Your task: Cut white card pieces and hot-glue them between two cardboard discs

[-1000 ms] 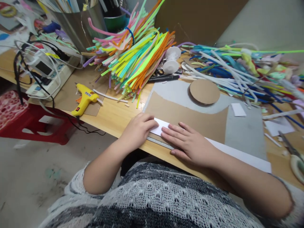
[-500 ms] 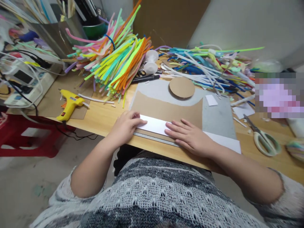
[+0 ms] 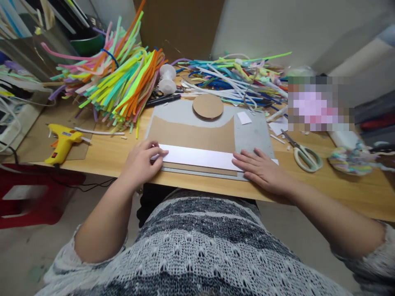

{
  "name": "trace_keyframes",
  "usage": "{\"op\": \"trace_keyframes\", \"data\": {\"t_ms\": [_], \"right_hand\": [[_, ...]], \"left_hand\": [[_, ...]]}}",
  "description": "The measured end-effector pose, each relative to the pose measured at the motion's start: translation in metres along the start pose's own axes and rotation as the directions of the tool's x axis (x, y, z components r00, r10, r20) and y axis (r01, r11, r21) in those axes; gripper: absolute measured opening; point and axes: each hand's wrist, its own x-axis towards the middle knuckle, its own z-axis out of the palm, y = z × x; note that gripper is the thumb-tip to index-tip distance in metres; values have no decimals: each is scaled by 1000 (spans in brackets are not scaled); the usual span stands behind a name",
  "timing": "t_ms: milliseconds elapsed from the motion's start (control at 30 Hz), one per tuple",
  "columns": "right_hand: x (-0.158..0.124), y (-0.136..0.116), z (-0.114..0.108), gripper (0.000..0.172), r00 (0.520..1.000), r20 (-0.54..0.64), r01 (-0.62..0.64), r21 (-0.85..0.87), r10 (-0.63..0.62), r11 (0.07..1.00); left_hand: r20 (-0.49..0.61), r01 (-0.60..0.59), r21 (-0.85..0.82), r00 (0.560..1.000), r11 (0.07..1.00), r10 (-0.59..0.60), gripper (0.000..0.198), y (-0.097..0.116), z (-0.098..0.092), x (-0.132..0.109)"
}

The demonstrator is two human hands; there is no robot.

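Observation:
A long white paper strip (image 3: 197,156) lies along the lower edge of a brown cardboard piece (image 3: 191,133) with a curved upper edge. My left hand (image 3: 142,162) grips the strip's left end, index finger bent over the top and thumb at the near edge. Flat near the other end rests my right hand (image 3: 265,169), its fingers spread and touching the strip. Under the cardboard is a grey board (image 3: 254,127). A round cardboard disc (image 3: 208,107) sits on the board's far part, with a small white paper piece (image 3: 244,118) to its right.
Left stands a yellow glue gun (image 3: 63,142) on cardboard. Bundled pipe cleaners (image 3: 123,86) and a white spool (image 3: 167,79) are behind. More loose pipe cleaners (image 3: 228,80) lie at the back. Scissors (image 3: 304,152) are at right; another person's arm (image 3: 364,57) reaches in there.
My right hand has slid right along the strip, now near its right end, while my left hand stays at the left end. The view has turned right, and another person's arm shows.

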Motion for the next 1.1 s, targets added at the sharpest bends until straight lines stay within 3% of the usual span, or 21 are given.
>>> {"op": "trace_keyframes", "data": {"t_ms": [167, 233, 333, 467, 567, 667, 733, 800, 867, 967, 1100], "right_hand": [[-7, 1, -3, 49, 1000, -18, -15, 22, 15, 1000], [-7, 0, -5, 48, 1000, -17, -20, 40, 21, 999], [-6, 1, -10, 46, 1000, 15, -28, 85, 27, 996], [3, 2, -23, 37, 1000, 21, 10, 144, -13, 990], [37, 1, -36, 30, 989, -143, 44, 135, -24, 990], [100, 7, -46, 29, 913, -384, -64, 202, 139, 977], [147, 17, -51, 41, 823, -427, -263, 297, 375, 918], [188, 29, -54, 65, 715, -332, -492, 388, 616, 780], [217, 42, -54, 93, 666, -196, -612, 409, 720, 677], [234, 54, -49, 118, 666, -159, -644, 369, 728, 670], [225, 51, -42, 120, 715, -360, -470, 387, 599, 794]], "left_hand": [[-56, 32, 65, 998, 997, -29, 30, 11, 4, 13], [7, -98, 19, 995, 995, 98, 25, 12, 8, 20], [124, -331, -144, 929, 933, 349, 30, 9, 11, 28], [172, -378, -165, 898, 911, 404, 30, 8, 10, 32], [189, -360, -165, 902, 918, 388, 29, 10, 8, 33], [199, -340, -172, 907, 925, 371, 29, 10, 8, 32], [205, -329, -177, 909, 928, 362, 29, 9, 8, 32], [204, -324, -187, 911, 928, 359, 29, 9, 9, 31], [201, -328, -195, 909, 924, 365, 30, 8, 9, 31], [202, -331, -190, 908, 924, 367, 30, 7, 9, 30], [188, -327, -187, 914, 926, 360, 30, 6, 11, 29]]}}
